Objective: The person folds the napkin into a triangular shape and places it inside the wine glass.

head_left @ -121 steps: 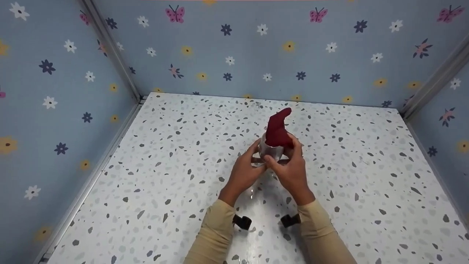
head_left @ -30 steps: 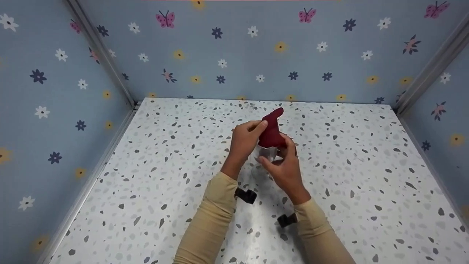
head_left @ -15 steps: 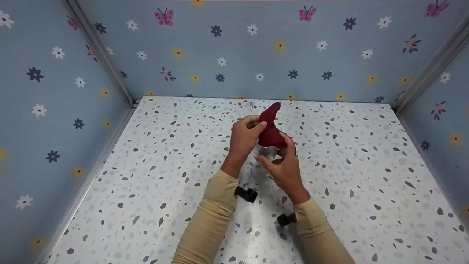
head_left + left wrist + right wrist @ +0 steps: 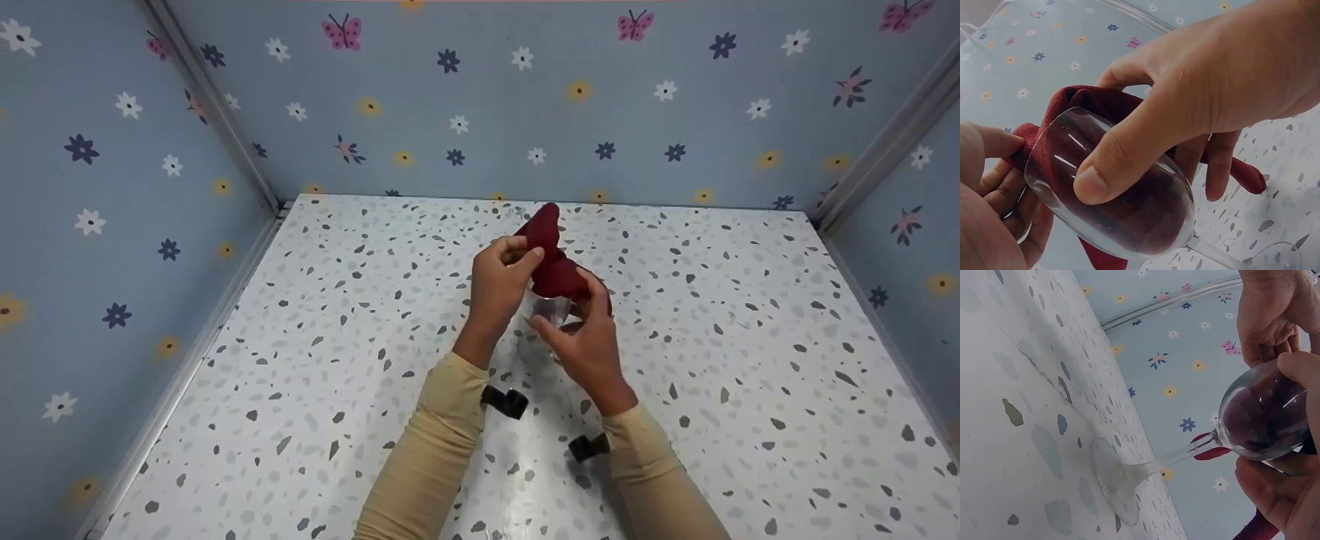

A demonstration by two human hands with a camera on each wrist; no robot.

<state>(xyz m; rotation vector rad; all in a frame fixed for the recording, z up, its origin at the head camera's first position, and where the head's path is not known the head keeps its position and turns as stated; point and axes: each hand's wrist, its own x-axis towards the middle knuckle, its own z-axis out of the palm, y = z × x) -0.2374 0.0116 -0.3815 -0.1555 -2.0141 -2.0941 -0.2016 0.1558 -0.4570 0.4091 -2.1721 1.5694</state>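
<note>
A stemmed wine glass (image 4: 1264, 416) is tilted, its foot (image 4: 1112, 481) close to the speckled table. A dark red cloth (image 4: 556, 276) is tucked inside the bowl and spills over the rim; loose ends hang outside. My right hand (image 4: 592, 349) grips the bowl, its thumb pressed on the glass in the left wrist view and the cloth bunched under its fingers. At the rim, my left hand (image 4: 499, 281) pinches the cloth between thumb and fingers. The left wrist view shows that fold (image 4: 1026, 143) of cloth between the fingertips.
The white speckled table (image 4: 360, 337) stretches around both hands. Blue panels with flowers and butterflies (image 4: 487, 97) stand at the back and both sides. A black wrist camera (image 4: 506, 403) sits on the left wrist, and another black camera (image 4: 589, 448) on the right.
My left hand has left the glass and moved up to pinch the cloth. The cloth's upper end has swung leftward. My right hand has kept its grip on the glass.
</note>
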